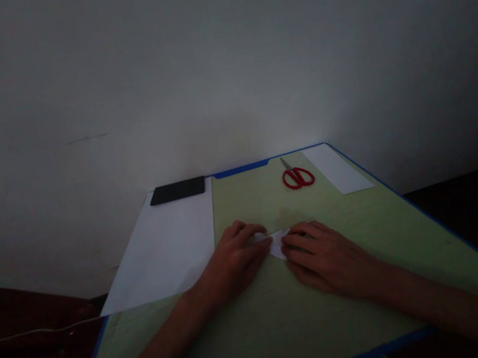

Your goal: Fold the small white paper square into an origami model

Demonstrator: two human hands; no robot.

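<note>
A small piece of folded white paper (277,245) lies at the middle of the table, between my two hands. My left hand (239,253) grips its left end, thumb and fingers closed on it. On the other side, my right hand (320,256) presses its fingertips on the paper's right end. Both hands cover much of the paper, so its full shape is hidden. Beyond my right hand lies a pair of red-handled scissors (298,178), blades pointing toward the wall.
The pale green table (266,334) has a blue edge and stands against a grey wall (220,71). At the left lies a large white sheet (163,248) with a dark flat slab (177,190) on its far end. A white paper strip (339,170) rests at the far right.
</note>
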